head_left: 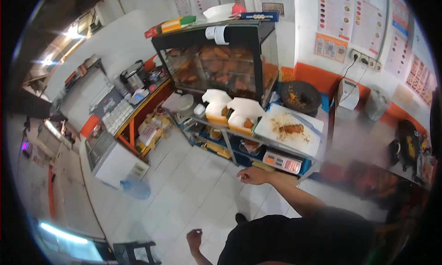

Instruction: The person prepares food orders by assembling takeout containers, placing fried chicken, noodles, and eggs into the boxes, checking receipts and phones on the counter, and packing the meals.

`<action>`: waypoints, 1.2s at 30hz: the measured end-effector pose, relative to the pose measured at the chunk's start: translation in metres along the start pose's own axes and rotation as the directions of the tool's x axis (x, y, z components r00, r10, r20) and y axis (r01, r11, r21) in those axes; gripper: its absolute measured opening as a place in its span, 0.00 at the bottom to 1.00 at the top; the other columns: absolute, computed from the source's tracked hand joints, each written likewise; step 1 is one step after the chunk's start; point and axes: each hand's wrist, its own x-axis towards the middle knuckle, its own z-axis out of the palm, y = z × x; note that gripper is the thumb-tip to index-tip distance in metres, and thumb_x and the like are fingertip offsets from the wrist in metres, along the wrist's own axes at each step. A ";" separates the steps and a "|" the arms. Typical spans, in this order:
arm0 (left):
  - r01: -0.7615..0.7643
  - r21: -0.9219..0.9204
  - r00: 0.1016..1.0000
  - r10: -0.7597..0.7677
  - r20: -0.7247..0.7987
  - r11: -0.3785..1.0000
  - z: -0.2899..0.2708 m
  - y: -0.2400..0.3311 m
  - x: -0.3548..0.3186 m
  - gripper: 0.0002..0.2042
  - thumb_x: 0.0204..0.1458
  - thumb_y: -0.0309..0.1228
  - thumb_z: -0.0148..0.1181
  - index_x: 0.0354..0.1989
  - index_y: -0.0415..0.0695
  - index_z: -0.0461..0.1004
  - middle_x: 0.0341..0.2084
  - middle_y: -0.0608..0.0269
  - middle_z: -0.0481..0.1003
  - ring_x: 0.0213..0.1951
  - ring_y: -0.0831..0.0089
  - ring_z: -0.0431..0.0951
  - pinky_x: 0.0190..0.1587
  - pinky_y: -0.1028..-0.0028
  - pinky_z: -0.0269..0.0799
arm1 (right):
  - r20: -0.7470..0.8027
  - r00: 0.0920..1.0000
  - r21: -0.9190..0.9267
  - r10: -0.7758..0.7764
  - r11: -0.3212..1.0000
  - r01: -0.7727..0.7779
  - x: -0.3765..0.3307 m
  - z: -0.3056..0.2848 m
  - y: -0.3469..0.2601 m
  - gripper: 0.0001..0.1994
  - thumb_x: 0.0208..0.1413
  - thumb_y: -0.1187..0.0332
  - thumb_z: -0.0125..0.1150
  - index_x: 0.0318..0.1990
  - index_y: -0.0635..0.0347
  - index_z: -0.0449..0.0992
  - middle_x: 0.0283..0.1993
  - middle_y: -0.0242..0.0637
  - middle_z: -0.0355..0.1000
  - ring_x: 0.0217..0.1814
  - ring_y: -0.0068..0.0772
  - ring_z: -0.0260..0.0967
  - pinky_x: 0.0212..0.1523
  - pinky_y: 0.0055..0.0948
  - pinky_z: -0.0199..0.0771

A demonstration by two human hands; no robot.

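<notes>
The room is a kitchen with a tiled floor [179, 182] and a metal counter [174, 102] in front of a glass cabinet [216, 64]. The left box [216, 113] and the right box [238, 122] stand side by side on the counter, left of the board [278, 113]. Each appears to be thin card: light, stiff at the corners, easily crushed, possibly greasy inside. Grasp low on opposite side walls or support the base; do not lift by the lid. Both mouths face upward, lids raised toward the cabinet; lens distortion obscures each box's long axis. On the board, the brown food [291, 129] lies with its long axis roughly left to right; the knife [307, 123] slants beside it. The right hand [254, 175] is half curled near the scale [282, 161]; the left hand [194, 239] is over the floor, fingers curled. Whether either palm encloses anything cannot be told
</notes>
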 end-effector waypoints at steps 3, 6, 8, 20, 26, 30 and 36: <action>-0.126 -0.073 0.991 0.128 0.030 0.989 -0.038 0.116 0.164 0.03 0.46 0.26 0.71 0.30 0.44 0.85 0.14 0.66 0.71 0.19 0.79 0.66 0.24 0.75 0.63 | -0.192 0.969 0.210 0.156 0.971 -0.115 0.008 -0.104 -0.011 0.19 0.56 0.69 0.59 0.55 0.63 0.75 0.40 0.39 0.79 0.42 0.31 0.76 0.47 0.31 0.76; -0.362 -0.176 0.927 0.374 0.037 0.915 -0.065 0.220 0.284 0.09 0.44 0.27 0.76 0.23 0.40 0.80 0.14 0.65 0.69 0.18 0.77 0.62 0.21 0.73 0.59 | -0.596 0.803 0.096 -0.007 0.992 0.080 0.022 -0.270 -0.011 0.13 0.61 0.63 0.60 0.45 0.65 0.79 0.35 0.35 0.78 0.37 0.28 0.77 0.39 0.33 0.80; -0.453 -0.133 0.888 0.460 0.029 0.882 -0.078 0.294 0.338 0.10 0.48 0.28 0.74 0.21 0.38 0.78 0.16 0.62 0.71 0.18 0.75 0.65 0.23 0.72 0.61 | -0.788 0.542 0.291 0.291 0.953 -0.089 0.047 -0.384 -0.083 0.26 0.60 0.46 0.61 0.43 0.66 0.78 0.35 0.37 0.76 0.34 0.31 0.78 0.31 0.36 0.80; -0.215 -0.377 0.838 0.368 0.402 0.901 0.019 0.326 0.451 0.14 0.65 0.32 0.57 0.55 0.40 0.74 0.25 0.59 0.78 0.29 0.74 0.77 0.37 0.75 0.73 | -0.865 0.364 0.476 0.347 0.796 0.373 0.127 -0.684 -0.040 0.23 0.61 0.61 0.59 0.58 0.65 0.63 0.51 0.59 0.69 0.45 0.53 0.77 0.39 0.35 0.88; -0.432 -0.391 0.889 0.457 -0.031 0.813 -0.069 0.397 0.482 0.11 0.64 0.29 0.55 0.49 0.37 0.75 0.33 0.57 0.76 0.37 0.69 0.77 0.44 0.69 0.73 | -0.981 0.015 -0.191 -0.192 0.981 0.043 0.135 -0.517 -0.135 0.37 0.60 0.58 0.66 0.70 0.68 0.56 0.54 0.46 0.72 0.47 0.35 0.76 0.49 0.32 0.79; -0.918 -0.098 0.397 0.883 -0.251 0.385 -0.118 0.520 0.461 0.17 0.54 0.31 0.66 0.50 0.40 0.74 0.44 0.52 0.75 0.50 0.53 0.74 0.56 0.56 0.69 | -0.985 0.158 -0.044 -0.072 0.983 0.177 0.186 -0.353 -0.156 0.47 0.48 0.64 0.76 0.72 0.65 0.53 0.61 0.43 0.68 0.61 0.35 0.69 0.61 0.39 0.73; -0.899 -0.185 0.396 0.917 0.039 0.396 -0.145 0.505 0.452 0.36 0.50 0.27 0.68 0.67 0.32 0.60 0.44 0.51 0.75 0.53 0.54 0.74 0.62 0.56 0.64 | -0.723 0.683 0.473 0.097 0.791 0.388 0.296 -0.159 -0.146 0.55 0.56 0.72 0.71 0.77 0.49 0.27 0.62 0.44 0.56 0.63 0.36 0.63 0.61 0.43 0.72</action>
